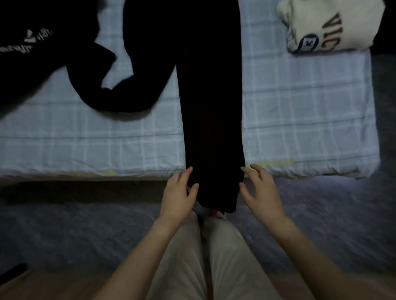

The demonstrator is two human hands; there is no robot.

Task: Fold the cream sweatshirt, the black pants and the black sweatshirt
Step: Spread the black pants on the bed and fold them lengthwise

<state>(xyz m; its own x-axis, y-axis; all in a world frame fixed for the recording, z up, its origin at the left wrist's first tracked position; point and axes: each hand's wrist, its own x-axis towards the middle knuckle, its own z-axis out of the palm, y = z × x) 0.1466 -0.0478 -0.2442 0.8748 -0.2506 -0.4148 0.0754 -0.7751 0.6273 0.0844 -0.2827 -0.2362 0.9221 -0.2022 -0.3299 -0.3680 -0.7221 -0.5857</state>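
Between my left hand (179, 196) and right hand (261, 190), both open, the black pants (210, 91) run straight away. Neither hand is nearer.

Bare bed (306, 110) sheet lies open at 3 o'clock of the black pants (209, 91). The black sweatshirt (25, 72) crowds 10 o'clock, and the cream sweatshirt (332, 14) blocks 1 o'clock.

Pale blue checked bedsheet (75, 138), grey rug (69, 227), wooden floor (39, 298), blurred dark object (8, 275), perhaps a strap
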